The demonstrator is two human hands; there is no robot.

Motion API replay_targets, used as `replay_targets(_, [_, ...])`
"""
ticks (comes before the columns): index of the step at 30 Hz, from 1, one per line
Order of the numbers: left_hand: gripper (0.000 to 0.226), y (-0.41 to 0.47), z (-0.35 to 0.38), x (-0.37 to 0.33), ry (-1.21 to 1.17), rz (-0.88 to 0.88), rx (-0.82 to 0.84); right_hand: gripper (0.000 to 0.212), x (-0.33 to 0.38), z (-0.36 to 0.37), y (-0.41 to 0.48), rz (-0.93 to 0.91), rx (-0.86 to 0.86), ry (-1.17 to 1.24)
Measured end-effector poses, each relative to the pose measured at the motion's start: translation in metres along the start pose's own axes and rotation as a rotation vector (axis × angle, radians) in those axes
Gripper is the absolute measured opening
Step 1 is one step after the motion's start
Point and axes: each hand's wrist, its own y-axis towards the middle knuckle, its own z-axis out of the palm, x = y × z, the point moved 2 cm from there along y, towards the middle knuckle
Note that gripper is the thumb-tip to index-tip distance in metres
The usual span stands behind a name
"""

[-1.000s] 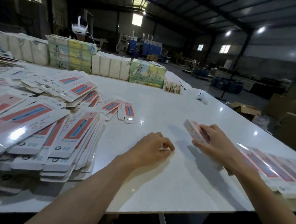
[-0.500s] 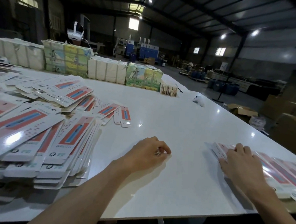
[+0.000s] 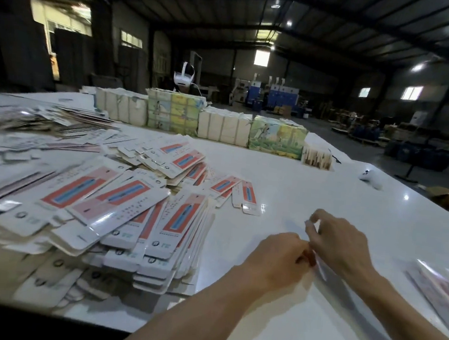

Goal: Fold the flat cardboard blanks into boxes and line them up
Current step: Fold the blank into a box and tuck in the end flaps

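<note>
1. The white tabletop (image 3: 326, 185) carries everything. Its bare near-right stretch looks like the working room, since the hands meet there.
2. The heap of flat blanks (image 3: 121, 209) sprawls over the left half down to the near edge. It lies just beside the left forearm, probably so the next piece is a short reach.
3. Bundled packs (image 3: 222, 127) stand as a wall along the far edge, with a person in a white headset (image 3: 183, 79) behind them. They are well apart from the work and block nothing.
4. A row of boxes (image 3: 439, 289) lies side by side at the right edge, blurred, and seems to be the line-up. It sits near the right forearm, so a careless sweep could disturb it.
5. The left hand (image 3: 277, 260) and right hand (image 3: 339, 244) meet over the near-right part of the tabletop. Both have their fingers curled on one blank (image 3: 319, 266). The left pinches its near part and the right its far end, likely to open it into shape. Blur hides the flaps.
6. A small tan stack (image 3: 317, 158) ends the wall of packs, and a small white object (image 3: 372, 178) lies towards the far right corner. Both are well clear.
</note>
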Motion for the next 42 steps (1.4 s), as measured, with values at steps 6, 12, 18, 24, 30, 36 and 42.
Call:
replay_targets(6, [0.019,-0.021,-0.065,-0.014,0.143,-0.154,-0.162,0.014,-0.008,0.029,-0.003,0.059,0.025,0.210])
replay_targets(12, [0.035,-0.081,-0.174,0.015,0.429,-0.542,-0.252,0.011,-0.011,0.036,-0.004,-0.001,0.061,0.213])
replay_targets(18, [0.065,-0.147,-0.231,0.069,0.651,-0.995,0.180,0.011,-0.014,0.038,-0.002,-0.029,0.067,0.248])
replay_targets(24, [0.094,-0.156,-0.239,0.076,0.701,-0.952,0.099,0.013,-0.016,0.040,0.000,-0.022,0.079,0.306])
replay_targets(30, [0.084,-0.151,-0.231,0.072,0.624,-0.926,-0.214,0.015,-0.016,0.041,-0.001,-0.019,0.093,0.327])
replay_targets(36, [0.045,-0.106,-0.233,0.044,0.432,-0.545,-0.543,0.016,-0.012,0.044,0.000,-0.012,0.084,0.341])
replay_targets(42, [0.046,-0.010,-0.151,-0.004,-0.133,-0.332,-0.383,0.019,-0.029,0.033,0.004,0.190,-0.051,1.122])
